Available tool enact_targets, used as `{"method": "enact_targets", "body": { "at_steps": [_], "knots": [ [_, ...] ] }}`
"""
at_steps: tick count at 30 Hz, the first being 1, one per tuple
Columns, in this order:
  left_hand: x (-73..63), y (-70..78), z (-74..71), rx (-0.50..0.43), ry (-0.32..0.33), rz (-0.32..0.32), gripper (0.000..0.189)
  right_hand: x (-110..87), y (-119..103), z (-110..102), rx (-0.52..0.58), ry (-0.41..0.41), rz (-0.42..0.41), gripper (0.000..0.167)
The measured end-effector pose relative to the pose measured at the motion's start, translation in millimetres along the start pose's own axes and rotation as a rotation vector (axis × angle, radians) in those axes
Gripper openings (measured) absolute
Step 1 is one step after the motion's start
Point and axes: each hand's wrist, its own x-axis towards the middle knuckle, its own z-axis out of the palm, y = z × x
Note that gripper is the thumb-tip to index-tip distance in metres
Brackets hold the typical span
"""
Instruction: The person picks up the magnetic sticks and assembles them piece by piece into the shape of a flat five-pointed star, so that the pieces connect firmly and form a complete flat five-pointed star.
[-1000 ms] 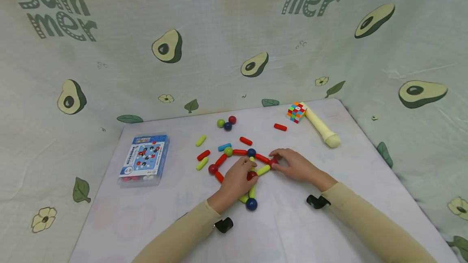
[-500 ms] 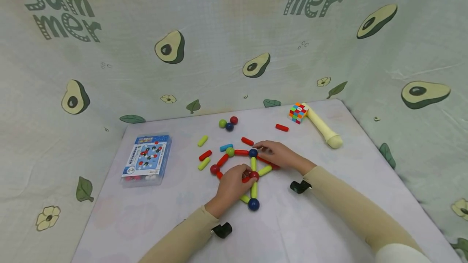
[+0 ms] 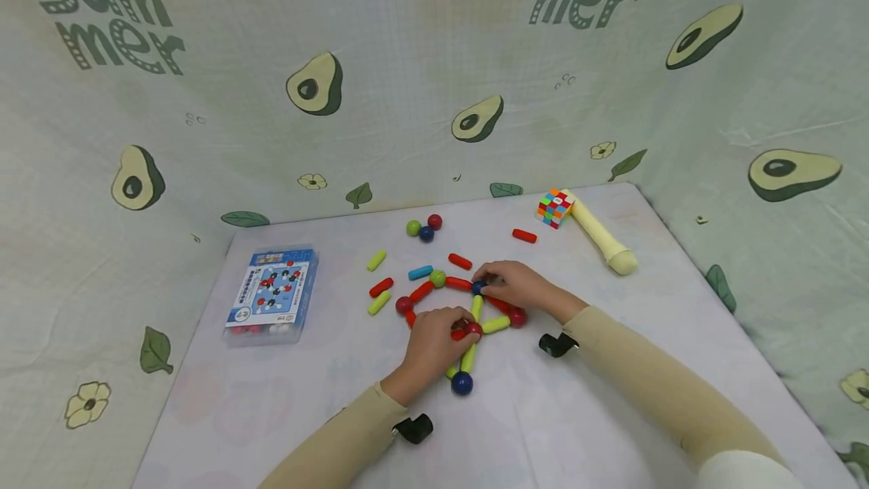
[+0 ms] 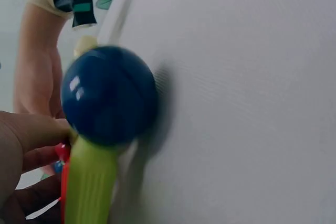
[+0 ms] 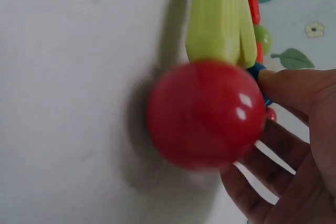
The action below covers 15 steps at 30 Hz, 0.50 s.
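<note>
A ring of magnetic sticks and balls lies on the table in the head view, with red sticks (image 3: 421, 292) along its far side and yellow-green sticks (image 3: 496, 324) nearer. My left hand (image 3: 434, 345) pinches the central red ball (image 3: 474, 329) between thumb and fingers. With thumb and fingertips, my right hand (image 3: 519, 285) grips the dark blue ball (image 3: 478, 287) at the ring's far side. Another blue ball (image 4: 107, 95) at the near tip looms large in the left wrist view. Close to the right wrist camera is the right-hand red ball (image 5: 207, 116). My left hand covers part of the ring's left side.
Loose sticks, including a blue one (image 3: 420, 272) and a red one (image 3: 524, 235), lie beyond the ring. Three loose balls (image 3: 426, 234) cluster farther back. A boxed set (image 3: 271, 296) is at left; a puzzle cube (image 3: 555, 209) and pale yellow microphone-shaped piece (image 3: 600, 236) are back right.
My right hand moved left from the right-hand red ball to the far blue ball and now grips it. The ring has turned slightly: its far side shifted right, its near tip left.
</note>
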Motion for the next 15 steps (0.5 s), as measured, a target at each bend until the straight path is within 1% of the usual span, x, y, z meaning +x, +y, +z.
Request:
{"method": "enact_targets", "body": {
  "at_steps": [4, 9, 12, 15],
  "knots": [
    [-2.8, 1.5, -6.1, 0.018, -0.045, 0.021, 0.026, -16.7, 5, -3, -0.032, -0.012, 0.04, 0.023],
    [-6.7, 0.0, -15.8, 0.07, -0.088, 0.052, 0.024, -39.3, 5, -1, -0.037, -0.009, 0.049, 0.021],
    [-9.2, -1.5, -21.2, 0.09, -0.09, 0.051, 0.022, -50.3, 2, 4, -0.026, 0.013, 0.055, 0.021],
    [-11.0, -3.5, -25.4, 0.087, -0.086, 0.041, 0.023, -58.4, -2, 12, -0.043, 0.045, 0.051, 0.021]
  ]
}}
